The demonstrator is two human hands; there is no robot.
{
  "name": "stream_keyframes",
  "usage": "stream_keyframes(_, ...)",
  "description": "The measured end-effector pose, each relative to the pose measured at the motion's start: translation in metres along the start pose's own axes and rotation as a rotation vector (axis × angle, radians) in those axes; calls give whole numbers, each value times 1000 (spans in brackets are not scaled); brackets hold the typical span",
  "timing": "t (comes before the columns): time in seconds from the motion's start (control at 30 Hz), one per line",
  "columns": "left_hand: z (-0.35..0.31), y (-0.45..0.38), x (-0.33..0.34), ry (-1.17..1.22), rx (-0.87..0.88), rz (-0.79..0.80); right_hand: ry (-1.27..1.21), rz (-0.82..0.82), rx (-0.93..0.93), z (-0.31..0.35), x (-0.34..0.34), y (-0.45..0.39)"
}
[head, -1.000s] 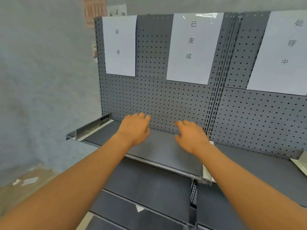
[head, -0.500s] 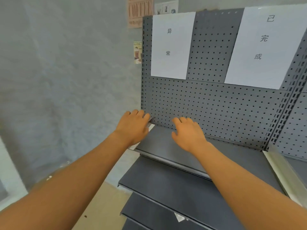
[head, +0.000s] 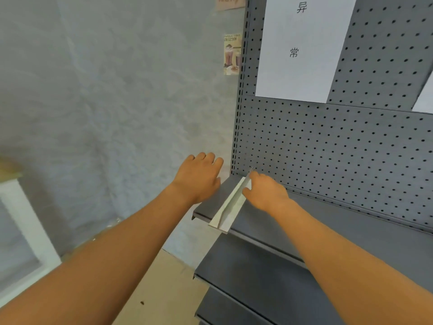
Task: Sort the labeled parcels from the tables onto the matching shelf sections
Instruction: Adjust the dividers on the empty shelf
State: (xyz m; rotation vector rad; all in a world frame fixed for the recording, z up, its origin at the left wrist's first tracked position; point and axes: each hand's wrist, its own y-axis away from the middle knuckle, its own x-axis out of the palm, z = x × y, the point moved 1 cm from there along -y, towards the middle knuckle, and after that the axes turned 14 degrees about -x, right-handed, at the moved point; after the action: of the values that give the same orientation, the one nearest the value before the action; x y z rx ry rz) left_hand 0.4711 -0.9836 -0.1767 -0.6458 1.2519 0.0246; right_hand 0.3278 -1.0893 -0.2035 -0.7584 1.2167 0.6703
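Both hands are seen from the back, palms hidden: the left hand [head: 199,178] hovers loosely spread and empty at the top shelf's [head: 316,228] left end, while the right hand [head: 266,193] curls at the pale divider strip [head: 230,207], its grasp impossible to judge. No parcel shows; the 异常 sign [head: 302,50] is cut off above, the lower shelves [head: 246,277] below.

Head camera looks down, close over shelf [head: 351,233].

Divider [head: 230,205] on shelf [head: 328,221] (left end)
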Motion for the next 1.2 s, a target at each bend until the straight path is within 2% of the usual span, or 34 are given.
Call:
stream_keyframes(0.17,30,-17,21,20,16,21,-216,165,195,20,29,-24)
stream_keyframes(0.3,50,-28,37,49,62,46,-394,207,398,36,51,-38)
stream_keyframes(0.6,65,-45,48,154,243,38,-223,69,540,49,65,-30)
stream_keyframes(0.93,-6,-46,15,276,384,-11,-49,-36,657,9,6,50)
stream_keyframes(1.2,-84,-27,2,309,438,-14,-27,-32,725,-47,-6,120)
